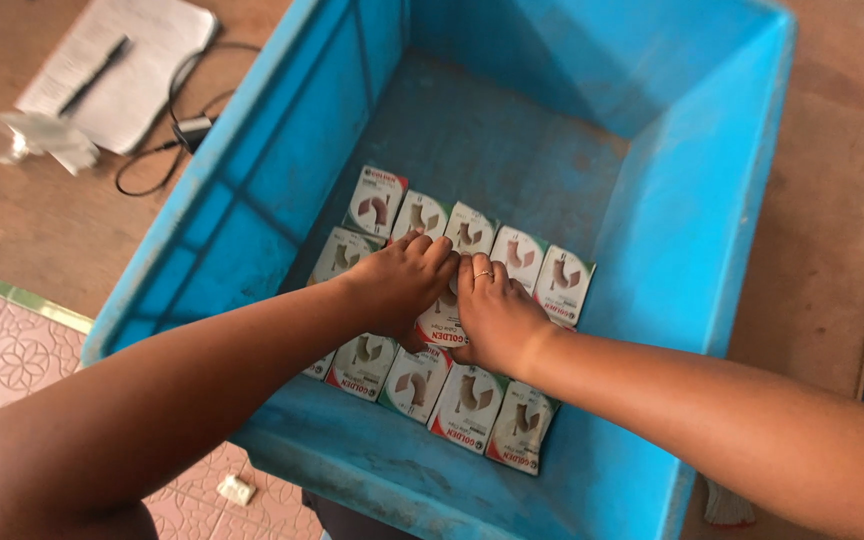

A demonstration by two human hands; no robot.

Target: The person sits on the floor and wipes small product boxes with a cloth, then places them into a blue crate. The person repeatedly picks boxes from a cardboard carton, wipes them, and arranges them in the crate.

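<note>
My left hand [402,285] and right hand [497,315] lie side by side, palms down, fingers flat on a small packet [442,320] mid-row; whether either pinches it, I cannot tell. Packets [467,400] lie flat in rows on the floor of the blue crate [692,230], long axes running toward its far wall. Brown floor, patterned tiles [2,350], notepad with pen [127,65] beyond.

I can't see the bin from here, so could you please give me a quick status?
Left hand and right hand pressing flat on packets. Rows line blue crate floor. Nothing in the way.
</note>
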